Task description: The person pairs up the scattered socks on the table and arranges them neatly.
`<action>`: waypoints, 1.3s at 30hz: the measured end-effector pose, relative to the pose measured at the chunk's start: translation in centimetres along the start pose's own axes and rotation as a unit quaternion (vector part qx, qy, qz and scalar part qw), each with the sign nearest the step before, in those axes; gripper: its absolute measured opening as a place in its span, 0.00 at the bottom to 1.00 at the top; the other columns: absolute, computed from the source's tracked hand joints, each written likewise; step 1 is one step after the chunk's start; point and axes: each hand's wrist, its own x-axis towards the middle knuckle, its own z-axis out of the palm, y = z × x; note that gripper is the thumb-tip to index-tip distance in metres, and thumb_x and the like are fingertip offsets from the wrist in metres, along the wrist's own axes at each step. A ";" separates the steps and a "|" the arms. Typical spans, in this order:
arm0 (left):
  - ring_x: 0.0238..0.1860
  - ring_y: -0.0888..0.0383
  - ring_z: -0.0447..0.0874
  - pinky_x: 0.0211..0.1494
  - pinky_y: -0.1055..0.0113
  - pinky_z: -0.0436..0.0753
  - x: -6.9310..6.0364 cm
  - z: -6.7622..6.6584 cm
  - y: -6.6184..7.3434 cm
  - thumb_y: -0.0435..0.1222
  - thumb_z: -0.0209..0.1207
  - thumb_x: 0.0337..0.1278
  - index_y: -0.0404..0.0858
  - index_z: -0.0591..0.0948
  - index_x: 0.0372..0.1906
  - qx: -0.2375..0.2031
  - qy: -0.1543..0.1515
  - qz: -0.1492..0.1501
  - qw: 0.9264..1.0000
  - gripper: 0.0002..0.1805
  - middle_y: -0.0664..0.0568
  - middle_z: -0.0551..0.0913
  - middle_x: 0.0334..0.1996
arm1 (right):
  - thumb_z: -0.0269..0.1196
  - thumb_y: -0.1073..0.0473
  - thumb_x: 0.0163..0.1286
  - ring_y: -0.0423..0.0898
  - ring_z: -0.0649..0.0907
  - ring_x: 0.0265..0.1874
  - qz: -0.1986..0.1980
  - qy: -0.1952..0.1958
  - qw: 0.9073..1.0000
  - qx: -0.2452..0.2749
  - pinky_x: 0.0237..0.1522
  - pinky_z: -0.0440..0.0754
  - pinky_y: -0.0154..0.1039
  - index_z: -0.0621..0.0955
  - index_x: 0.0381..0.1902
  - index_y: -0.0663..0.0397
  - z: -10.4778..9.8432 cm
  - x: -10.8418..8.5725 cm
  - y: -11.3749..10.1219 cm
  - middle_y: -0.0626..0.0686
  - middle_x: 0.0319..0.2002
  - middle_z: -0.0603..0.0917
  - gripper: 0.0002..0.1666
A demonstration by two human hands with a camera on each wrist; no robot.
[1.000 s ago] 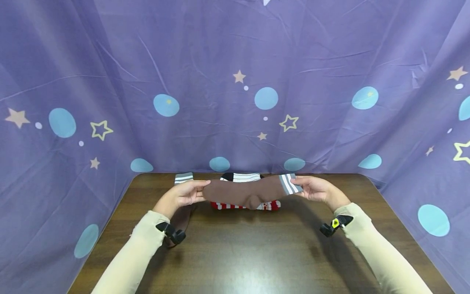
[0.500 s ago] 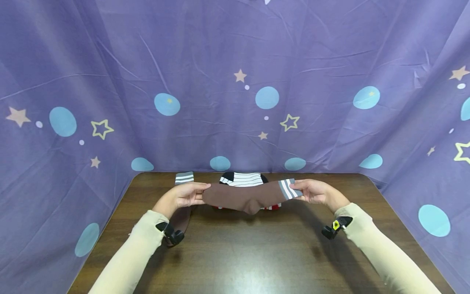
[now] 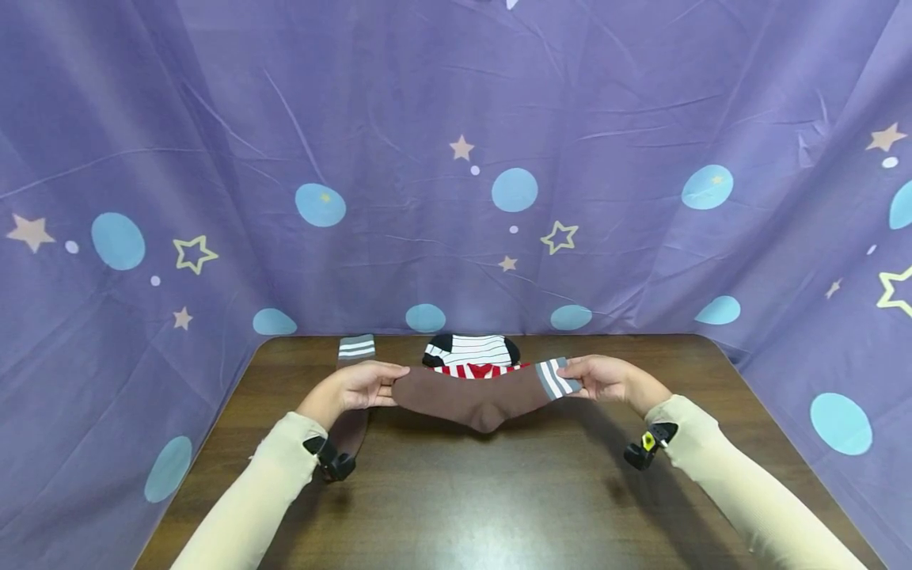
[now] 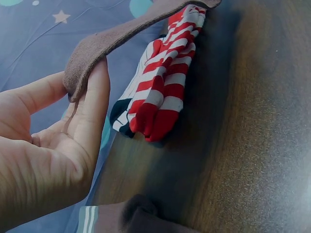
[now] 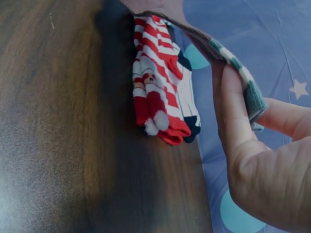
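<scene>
A brown sock [image 3: 456, 396] with a grey, white-striped cuff is stretched sideways above the table between both hands. My left hand [image 3: 359, 388] pinches its toe end between thumb and fingers, also seen in the left wrist view. At the cuff [image 5: 238, 65], my right hand [image 3: 609, 380] pinches the other end. Behind and below the held sock lie red-and-white striped socks [image 4: 163, 82], partly hidden in the head view; white pompoms [image 5: 158, 121] show on them in the right wrist view. A second brown sock [image 3: 351, 435] lies on the table under the left hand.
White socks [image 3: 477, 348] with black toes and heels and thin dark lines lie at the table's back edge, beside the red-striped ones. The wooden table [image 3: 484, 507] stands against a purple curtain [image 3: 399, 119] with stars and blue dots. Straps with small cameras sit on both wrists.
Both hands have lowered slightly toward the person, with the brown sock still held between them. More of the white and red-striped socks behind it now shows above its upper edge.
</scene>
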 end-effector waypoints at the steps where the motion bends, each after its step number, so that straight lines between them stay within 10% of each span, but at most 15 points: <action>1: 0.37 0.63 0.88 0.45 0.70 0.88 0.0 0.0 0.0 0.33 0.43 0.81 0.45 0.81 0.38 0.002 0.000 -0.001 1.000 0.16 0.58 0.87 0.33 | 0.42 0.70 0.81 0.38 0.85 0.39 0.000 -0.001 1.000 -0.004 0.45 0.87 0.29 0.75 0.46 0.55 0.0 0.0 0.0 0.47 0.39 0.83 0.14; 39: 0.36 0.62 0.88 0.44 0.69 0.89 0.2 0.5 -1.2 0.32 0.47 0.78 0.39 0.81 0.43 0.051 0.014 -0.029 0.998 0.11 0.56 0.87 0.33 | 0.46 0.70 0.79 0.37 0.85 0.35 0.031 0.012 0.999 -0.041 0.42 0.87 0.29 0.75 0.42 0.57 1.1 0.5 1.0 0.46 0.34 0.84 0.11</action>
